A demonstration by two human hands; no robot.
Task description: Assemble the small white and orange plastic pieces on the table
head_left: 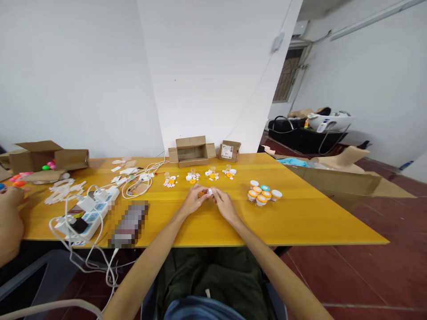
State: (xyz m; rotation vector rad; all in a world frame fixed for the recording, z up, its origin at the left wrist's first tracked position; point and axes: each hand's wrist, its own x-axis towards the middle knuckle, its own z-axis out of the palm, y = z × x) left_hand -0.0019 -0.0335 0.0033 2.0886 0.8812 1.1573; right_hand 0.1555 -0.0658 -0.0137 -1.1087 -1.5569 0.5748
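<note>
My left hand (194,199) and my right hand (223,201) meet above the yellow table's near middle. Between their fingertips is a small white piece with dark marks (210,191), pinched by my right hand. An orange item (200,194) shows at the fingers of my left hand, which are curled round it. Past my hands lie small groups of white pieces, orange discs and clear cups, among them one group (212,175) straight ahead. To the right stands a cluster of small jars (261,199) with orange, white and teal lids.
Two cardboard boxes (191,153) (230,151) stand at the back edge. Left are a power strip (100,213) with white cables, a blurred phone (129,224) and another person's arm (10,218). A large carton (333,178) is beyond the right edge.
</note>
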